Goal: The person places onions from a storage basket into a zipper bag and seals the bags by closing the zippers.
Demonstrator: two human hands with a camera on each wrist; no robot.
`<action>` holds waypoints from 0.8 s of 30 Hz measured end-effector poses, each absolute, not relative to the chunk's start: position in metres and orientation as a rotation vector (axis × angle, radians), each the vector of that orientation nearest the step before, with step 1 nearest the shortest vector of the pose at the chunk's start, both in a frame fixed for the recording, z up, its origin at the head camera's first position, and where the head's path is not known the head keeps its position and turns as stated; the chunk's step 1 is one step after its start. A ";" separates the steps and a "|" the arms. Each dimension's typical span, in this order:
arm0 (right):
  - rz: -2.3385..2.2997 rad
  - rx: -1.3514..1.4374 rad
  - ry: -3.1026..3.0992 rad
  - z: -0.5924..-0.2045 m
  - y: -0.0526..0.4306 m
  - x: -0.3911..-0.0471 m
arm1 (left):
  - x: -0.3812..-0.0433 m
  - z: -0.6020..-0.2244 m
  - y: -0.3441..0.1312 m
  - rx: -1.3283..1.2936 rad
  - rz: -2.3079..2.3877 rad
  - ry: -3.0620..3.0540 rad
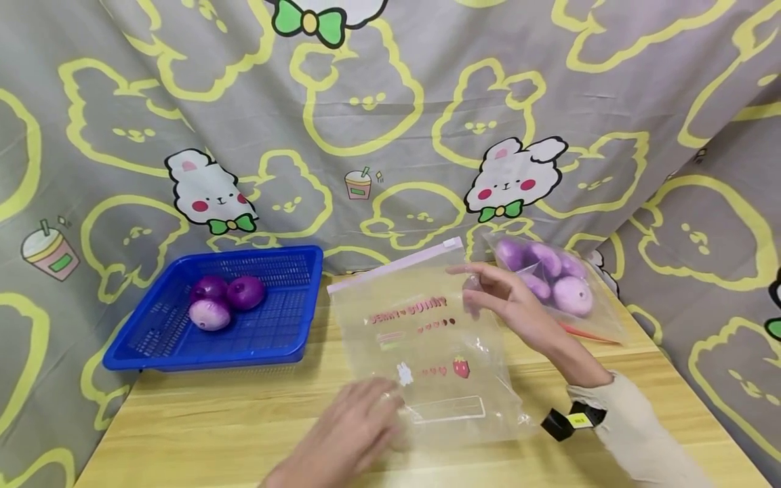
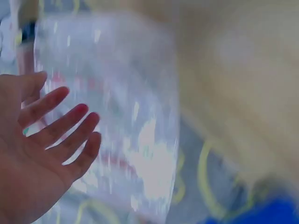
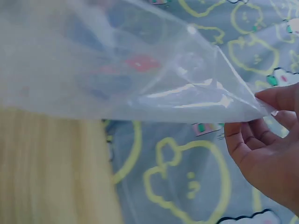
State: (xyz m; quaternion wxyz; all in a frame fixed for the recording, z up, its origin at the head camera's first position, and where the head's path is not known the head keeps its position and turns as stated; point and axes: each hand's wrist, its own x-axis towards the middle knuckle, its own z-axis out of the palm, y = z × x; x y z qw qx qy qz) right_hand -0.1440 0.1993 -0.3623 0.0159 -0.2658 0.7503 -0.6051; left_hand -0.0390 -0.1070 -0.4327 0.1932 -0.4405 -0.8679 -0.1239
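A clear zip bag [image 1: 427, 352] with pink printing and a pale pink slider strip [image 1: 396, 266] stands tilted up over the table in the head view. My right hand [image 1: 512, 305] pinches its edge at the upper right; the right wrist view shows thumb and fingers [image 3: 240, 142] gripping a corner of the film. My left hand [image 1: 354, 427], blurred in the head view, is at the bag's lower left. In the left wrist view its fingers [image 2: 70, 126] are spread and slightly bent beside the film, holding nothing.
A blue basket [image 1: 268, 352] with purple onions [image 1: 246, 292] sits on the left of the wooden table [image 1: 244, 420]. Behind my right hand lies another clear bag [image 1: 588, 322] filled with purple vegetables [image 1: 573, 296]. A patterned curtain [image 1: 378, 108] hangs behind the table.
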 end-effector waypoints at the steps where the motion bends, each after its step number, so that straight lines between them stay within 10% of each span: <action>1: -1.869 -0.843 2.351 -0.358 0.201 -0.142 | -0.045 -0.422 -0.110 -1.192 -0.377 -2.415; 12: -1.726 -1.021 2.413 -0.324 0.219 -0.133 | -0.121 -0.325 -0.132 -0.974 -0.707 -2.205; 24: -1.670 -1.085 2.597 -0.311 0.205 -0.154 | -0.136 -0.331 -0.116 -1.275 -1.162 -2.503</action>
